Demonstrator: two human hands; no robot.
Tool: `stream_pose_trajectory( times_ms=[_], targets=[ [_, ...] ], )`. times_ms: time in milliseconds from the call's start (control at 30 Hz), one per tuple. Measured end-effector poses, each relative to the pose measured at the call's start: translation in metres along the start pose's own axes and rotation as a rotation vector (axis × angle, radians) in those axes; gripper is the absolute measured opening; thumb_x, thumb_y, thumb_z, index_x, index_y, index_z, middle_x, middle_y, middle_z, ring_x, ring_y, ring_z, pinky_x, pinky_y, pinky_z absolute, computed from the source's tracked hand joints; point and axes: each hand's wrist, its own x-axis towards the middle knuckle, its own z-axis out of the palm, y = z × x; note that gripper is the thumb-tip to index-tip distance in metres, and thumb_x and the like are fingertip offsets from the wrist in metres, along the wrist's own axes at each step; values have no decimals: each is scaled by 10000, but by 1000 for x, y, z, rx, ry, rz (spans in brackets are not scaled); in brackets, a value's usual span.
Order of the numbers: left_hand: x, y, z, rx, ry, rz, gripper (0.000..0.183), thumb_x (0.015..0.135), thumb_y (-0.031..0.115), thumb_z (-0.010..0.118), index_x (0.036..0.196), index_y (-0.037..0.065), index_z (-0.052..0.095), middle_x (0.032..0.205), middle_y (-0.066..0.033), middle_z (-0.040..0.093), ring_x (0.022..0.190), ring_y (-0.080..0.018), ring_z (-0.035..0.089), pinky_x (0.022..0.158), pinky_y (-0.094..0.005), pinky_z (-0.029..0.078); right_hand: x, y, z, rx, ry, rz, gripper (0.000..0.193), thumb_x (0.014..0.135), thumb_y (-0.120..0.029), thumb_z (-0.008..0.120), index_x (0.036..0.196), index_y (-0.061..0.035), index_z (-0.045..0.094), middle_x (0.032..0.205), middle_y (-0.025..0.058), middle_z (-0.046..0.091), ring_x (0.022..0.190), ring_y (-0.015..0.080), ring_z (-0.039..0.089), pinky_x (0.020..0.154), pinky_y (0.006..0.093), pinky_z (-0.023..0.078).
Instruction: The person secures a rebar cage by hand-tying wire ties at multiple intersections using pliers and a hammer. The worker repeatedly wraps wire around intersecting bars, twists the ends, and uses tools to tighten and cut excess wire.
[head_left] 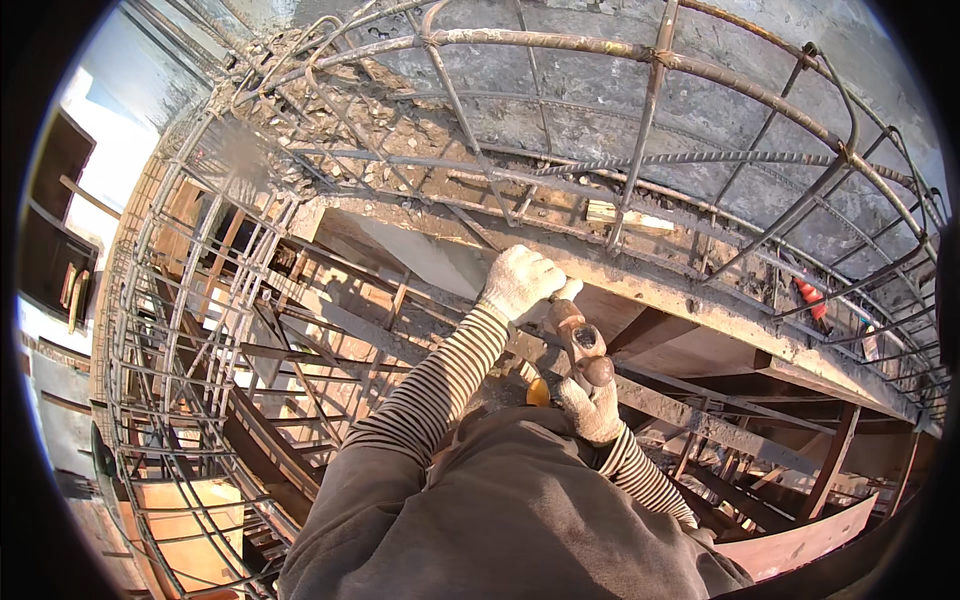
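My left hand (522,280), in a pale knit work glove, is closed at the edge of the timber formwork (655,283). Its thumb and fingers are pressed together, and whatever they pinch is hidden or too small to name. Lower and to the right, my right hand (594,408), gloved the same way, grips a hammer (583,342). The hammer's rusty brown head is raised close in front of my body, just right of the left hand. Most of its handle is hidden.
A cage of steel rebar (545,40) curves across the far side before a grey concrete wall (590,105). A wood offcut (630,215) and a red-handled tool (809,297) lie beyond the formwork. More rebar (185,350) stands left; beams and props (835,460) show below right.
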Motion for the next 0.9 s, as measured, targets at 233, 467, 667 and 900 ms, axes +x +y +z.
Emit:
stream_pose_trajectory(
  times_ms=[233,467,667,900],
  targets=[
    [38,16,-29,-20,-108,-39,196,810,289,739,718,164,619,668,-36,612,685,-262,627,700,-416,466,5,18,18,486,139,16,255,963,-144,665,1151,-59,516,907,9,577,749,142,564,652,313,475],
    [40,17,-27,-33,-42,-9,324,784,284,802,617,127,574,570,-44,541,591,-267,569,673,-397,457,10,73,38,192,64,-141,138,928,-110,692,912,-86,557,712,-23,525,620,111,498,544,283,400],
    [40,15,-14,-31,-9,4,352,771,295,814,608,141,542,580,-40,544,618,-255,588,670,-399,446,58,50,40,611,198,39,223,963,-252,688,982,-35,641,903,67,633,780,167,603,686,319,491],
    [9,15,-56,-133,-52,40,328,730,282,821,633,137,543,616,-38,561,670,-258,601,685,-408,465,32,24,14,223,390,7,147,927,-157,674,981,-31,620,814,48,601,662,140,565,573,321,469]
  ],
)
